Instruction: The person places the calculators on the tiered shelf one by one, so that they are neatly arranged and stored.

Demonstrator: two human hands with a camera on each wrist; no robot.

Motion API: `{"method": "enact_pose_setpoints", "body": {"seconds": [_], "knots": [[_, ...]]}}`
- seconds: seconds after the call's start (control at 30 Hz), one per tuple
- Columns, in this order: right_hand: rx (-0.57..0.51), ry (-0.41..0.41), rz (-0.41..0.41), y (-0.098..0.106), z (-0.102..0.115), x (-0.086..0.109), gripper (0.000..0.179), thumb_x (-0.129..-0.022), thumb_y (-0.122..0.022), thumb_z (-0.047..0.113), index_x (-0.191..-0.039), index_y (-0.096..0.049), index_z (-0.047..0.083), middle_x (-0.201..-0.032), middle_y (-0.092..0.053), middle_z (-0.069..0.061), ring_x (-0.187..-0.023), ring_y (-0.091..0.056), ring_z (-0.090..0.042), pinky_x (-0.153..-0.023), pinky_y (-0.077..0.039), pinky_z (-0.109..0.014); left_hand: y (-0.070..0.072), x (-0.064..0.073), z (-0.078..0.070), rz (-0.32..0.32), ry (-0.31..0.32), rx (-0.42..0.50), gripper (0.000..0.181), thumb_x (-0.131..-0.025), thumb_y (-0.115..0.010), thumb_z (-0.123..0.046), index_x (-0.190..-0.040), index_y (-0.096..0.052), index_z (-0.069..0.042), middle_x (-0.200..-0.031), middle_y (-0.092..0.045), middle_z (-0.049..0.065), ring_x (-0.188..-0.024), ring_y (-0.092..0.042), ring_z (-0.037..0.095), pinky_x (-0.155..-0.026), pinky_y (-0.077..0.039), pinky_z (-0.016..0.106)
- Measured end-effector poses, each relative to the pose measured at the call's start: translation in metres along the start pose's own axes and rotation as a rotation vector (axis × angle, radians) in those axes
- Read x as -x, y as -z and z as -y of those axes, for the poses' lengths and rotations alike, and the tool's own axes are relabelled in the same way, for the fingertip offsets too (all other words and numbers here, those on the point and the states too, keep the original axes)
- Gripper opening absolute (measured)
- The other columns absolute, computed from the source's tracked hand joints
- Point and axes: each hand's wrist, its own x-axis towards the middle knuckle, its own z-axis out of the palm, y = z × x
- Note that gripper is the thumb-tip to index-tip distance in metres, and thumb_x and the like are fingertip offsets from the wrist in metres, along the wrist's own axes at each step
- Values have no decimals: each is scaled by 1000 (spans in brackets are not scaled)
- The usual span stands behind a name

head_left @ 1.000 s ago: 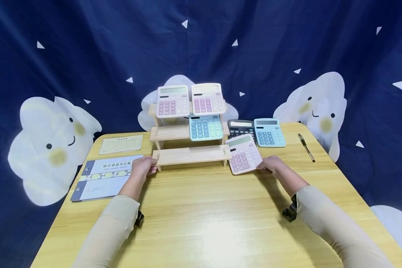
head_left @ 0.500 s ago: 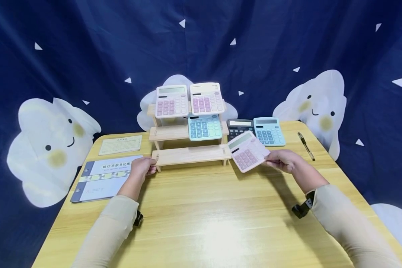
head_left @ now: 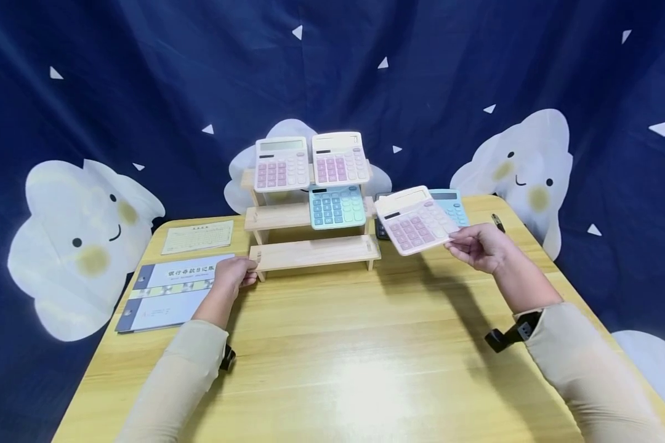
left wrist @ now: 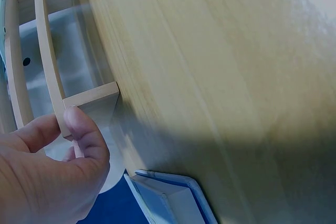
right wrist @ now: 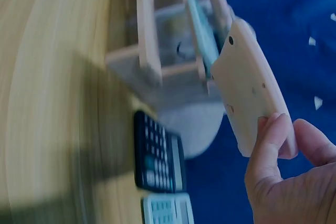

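Note:
My right hand (head_left: 479,247) pinches a pink calculator (head_left: 415,221) by its lower right corner, tilted and lifted off the table; its back faces the right wrist view. A three-step wooden rack (head_left: 316,253) stands at the middle back, and my left hand (head_left: 234,275) grips the left end of its lowest step; in the left wrist view, thumb and fingers pinch the board's end. Two pink calculators (head_left: 282,163) lean on the top step. On the right of the middle step leans a blue calculator (head_left: 337,207). The lowest step bears nothing.
Behind the held calculator, a black calculator (right wrist: 157,153) and another blue calculator (head_left: 450,206) lie on the table, partly hidden in the head view. A pen (head_left: 497,223) is at the right. Left of the rack lie a ledger book (head_left: 172,289) and a paper form (head_left: 197,237).
My right hand has raised the pink calculator from beside the rack's right end, up and slightly right, so that it covers more of the calculators behind. The left hand stays at the rack.

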Motion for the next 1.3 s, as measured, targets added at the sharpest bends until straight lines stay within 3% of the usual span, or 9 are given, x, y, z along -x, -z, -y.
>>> {"method": "enact_pose_setpoints", "body": {"seconds": [0.23,0.5,0.63,0.93,1.17,1.3], "knots": [[-29,-21,67,-41,-27,-12,25,-88,-44,-13,-81,-66,-4,-78,-69,-19,-70,-70,-23,-73,-58,-26,4,0,5,-5,17,5,47,-85,-57,2,-130,-46,10,-70,-58,0,-49,-56,4,-51,-54,17],[53,-19,138,-94,-51,-40,20,-89,-43,-13,-92,-60,-3,-79,-69,-16,-69,-69,-22,-71,-58,-23,6,0,10,2,12,5,47,-84,-56,3,-129,-46,11,-66,-59,0,-47,-56,4,-51,-55,18],[84,-28,126,-120,-64,-56,18,-89,-44,-13,-98,-53,-2,-76,-69,-14,-67,-69,-20,-68,-58,-21,5,1,10,19,13,5,47,-85,-56,3,-130,-46,12,-64,-58,-1,-46,-55,4,-50,-55,18],[92,-48,115,-169,-93,-84,17,-88,-47,-13,-87,-60,-2,-72,-68,-13,-65,-68,-19,-69,-58,-22,6,-1,3,51,5,-40,52,-83,-55,3,-133,-43,11,-63,-57,-1,-48,-55,5,-52,-55,18],[74,-23,56,-202,-101,-100,13,-86,-51,-13,-87,-60,-3,-75,-67,-13,-65,-68,-19,-68,-58,-21,6,-3,1,49,10,-45,53,-82,-56,4,-133,-43,10,-61,-56,-1,-48,-55,5,-51,-55,17],[49,-4,42,-213,-103,-108,10,-88,-51,-11,-90,-58,-4,-79,-65,-13,-67,-67,-17,-69,-57,-18,5,-4,-1,58,5,3,51,-83,-56,5,-132,-44,12,-60,-57,0,-48,-55,5,-51,-54,17]]}}
